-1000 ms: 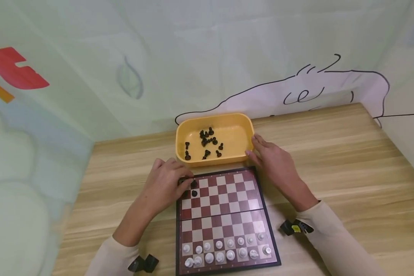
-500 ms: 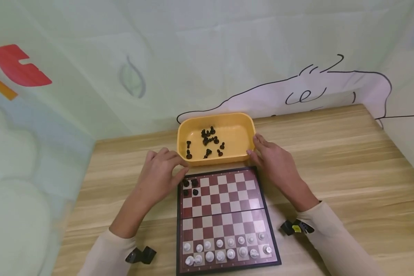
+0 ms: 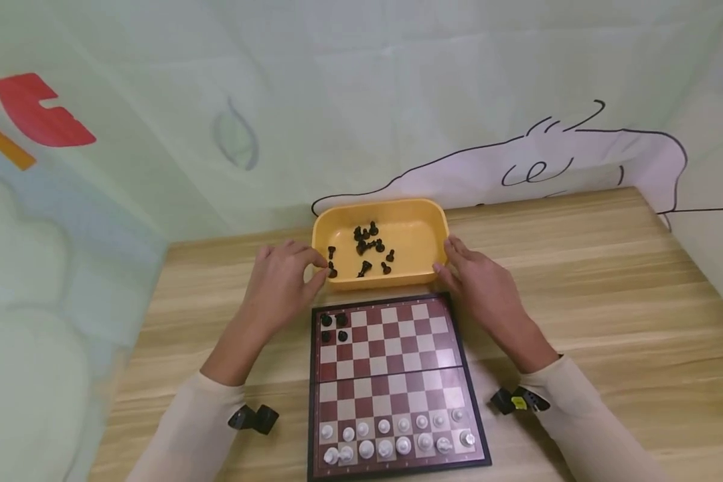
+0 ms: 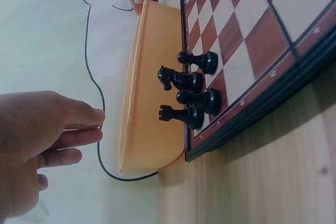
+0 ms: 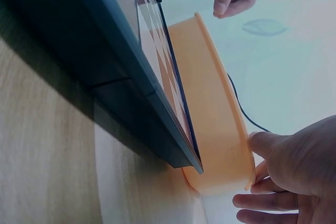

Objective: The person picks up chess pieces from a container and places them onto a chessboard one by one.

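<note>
My left hand [image 3: 280, 284] hovers over the left end of a yellow tray [image 3: 418, 251], thumb and index tips close together above the rim, nothing visible between them. Its fingertips are nearest a black chess piece [image 3: 333, 272] in the tray's front left corner. My right hand [image 3: 485, 288] holds the tray's right end, with the thumb [image 5: 261, 141] at the front of the rim and the fingers behind. On the far left corner of the chessboard [image 3: 391, 365] stand a black rook [image 4: 181, 115], a black knight [image 4: 179, 79] and two black pawns [image 4: 200, 99].
Several more black pieces [image 3: 363, 247] lie scattered in the tray. Two rows of white pieces [image 3: 384, 446] stand along the board's near side. Board and tray sit on a wooden table [image 3: 578, 281], with a printed cloth backdrop [image 3: 361, 120] right behind.
My left hand has drawn away from the board's far left corner, uncovering black pieces there, and moved up to the tray's left end. The right hand keeps its hold on the tray.
</note>
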Demonstrator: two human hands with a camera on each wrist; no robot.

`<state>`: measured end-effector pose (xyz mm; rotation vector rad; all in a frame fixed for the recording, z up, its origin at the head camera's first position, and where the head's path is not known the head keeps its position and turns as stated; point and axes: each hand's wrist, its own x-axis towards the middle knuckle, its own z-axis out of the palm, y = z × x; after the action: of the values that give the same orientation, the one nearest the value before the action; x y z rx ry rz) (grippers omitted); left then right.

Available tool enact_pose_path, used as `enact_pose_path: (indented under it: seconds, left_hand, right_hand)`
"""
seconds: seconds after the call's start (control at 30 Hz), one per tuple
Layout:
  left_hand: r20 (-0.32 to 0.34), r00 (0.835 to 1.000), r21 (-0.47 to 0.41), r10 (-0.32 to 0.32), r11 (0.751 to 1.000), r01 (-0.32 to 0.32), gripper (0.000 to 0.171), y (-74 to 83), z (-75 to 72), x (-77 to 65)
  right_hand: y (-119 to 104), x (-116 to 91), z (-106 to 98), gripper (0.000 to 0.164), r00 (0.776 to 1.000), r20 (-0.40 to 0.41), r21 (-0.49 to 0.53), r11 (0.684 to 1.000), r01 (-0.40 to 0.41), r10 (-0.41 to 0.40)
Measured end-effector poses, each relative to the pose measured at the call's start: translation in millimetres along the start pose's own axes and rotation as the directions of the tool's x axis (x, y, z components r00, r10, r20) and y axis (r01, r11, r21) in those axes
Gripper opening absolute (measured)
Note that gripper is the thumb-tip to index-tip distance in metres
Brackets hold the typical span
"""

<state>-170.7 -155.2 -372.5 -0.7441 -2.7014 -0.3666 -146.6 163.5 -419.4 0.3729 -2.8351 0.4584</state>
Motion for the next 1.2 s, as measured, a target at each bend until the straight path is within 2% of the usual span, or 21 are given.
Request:
enact_pose_path:
  seconds: [0.17, 0.4, 0.6, 0.7, 0.83, 0.97, 1.1, 1.2]
  left_hand:
    - [0.016, 1.000, 0.006, -0.014, 1.000, 0.014, 0.009, -2.7, 3.7, 13.5]
    - [0.066, 0.995, 0.018, -0.074, 0.997, 0.073, 0.009, -6.8, 10.8, 28.1]
    - [0.121, 0.986, 0.057, -0.112, 0.993, 0.106, 0.010, -12.6, 19.9, 40.6]
    - [0.153, 0.981, 0.082, -0.119, 0.991, 0.108, 0.010, -13.9, 25.9, 49.8]
    - [0.199, 0.971, 0.139, -0.136, 0.984, 0.110, 0.013, -14.6, 33.6, 59.2]
    - [0.243, 0.957, 0.220, -0.155, 0.970, 0.101, 0.025, -14.9, 38.6, 65.0]
    - [0.297, 0.939, 0.315, -0.173, 0.946, 0.075, 0.035, -15.8, 42.7, 65.8]
    - [0.322, 0.933, 0.362, -0.160, 0.931, 0.035, 0.033, -15.8, 46.3, 68.2]
  right_hand:
    - [1, -1, 1, 0.060, 1.000, -0.005, -0.009, 1.000, -0.011, 0.011]
    - [2, -2, 1, 0.060, 1.000, 0.004, -0.013, 1.000, -0.026, 0.026]
    - [2, -3, 0, 0.059, 0.999, 0.021, -0.005, 1.000, -0.026, 0.026]
    - [2, -3, 0, 0.058, 1.000, 0.005, -0.007, 1.000, -0.026, 0.026]
    - [2, -3, 0, 0.059, 1.000, 0.004, -0.003, 1.000, -0.023, 0.023]
    - [1, -2, 1, 0.059, 1.000, 0.010, -0.014, 1.000, -0.023, 0.023]
    - [-1, -2, 1, 0.060, 1.000, 0.014, -0.014, 1.000, -0.022, 0.022]
    - [-1, 0, 0, 0.060, 1.000, 0.012, -0.010, 1.000, -0.015, 0.015]
